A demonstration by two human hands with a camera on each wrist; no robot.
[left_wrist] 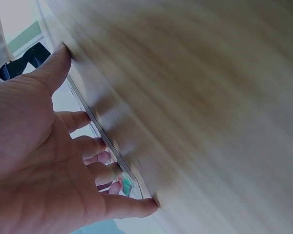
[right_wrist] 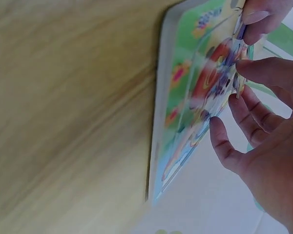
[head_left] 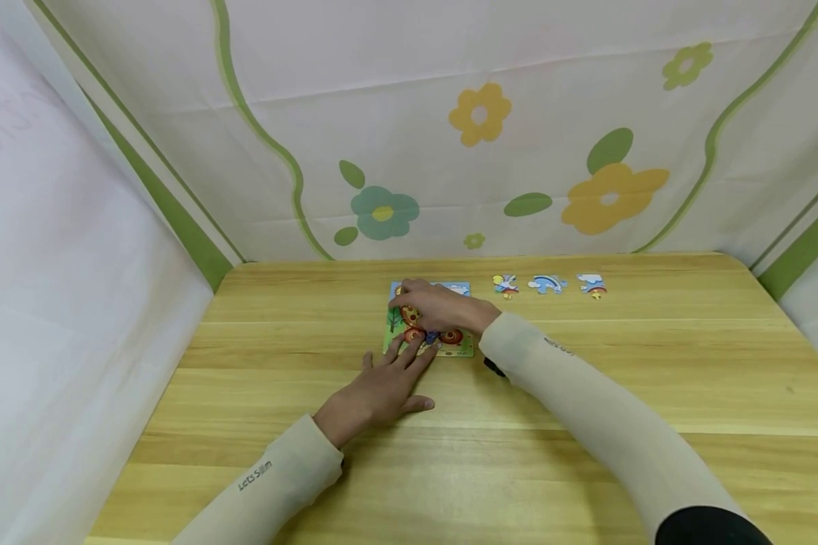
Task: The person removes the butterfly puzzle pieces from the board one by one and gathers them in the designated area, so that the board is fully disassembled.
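Observation:
A jigsaw puzzle board (head_left: 466, 344) with a colourful butterfly picture lies at the back middle of the table, partly hidden by both hands. My left hand (head_left: 385, 386) has its fingers spread, with the fingertips resting on the board's near edge and the thumb out on the table. Reaching over the board from the right, my right hand (head_left: 443, 306) bends its fingers down onto the picture. In the right wrist view, a small puzzle piece (right_wrist: 238, 91) shows edge-on between the thumb and fingers of that hand, close to the board's surface.
To the right of the board, three loose puzzle pieces lie in a row: one with a pale figure (head_left: 505, 284), one with a rainbow (head_left: 547, 284) and one with a cloud (head_left: 591, 284). A flowered white cloth (head_left: 409, 136) hangs behind the wooden table (head_left: 279, 318).

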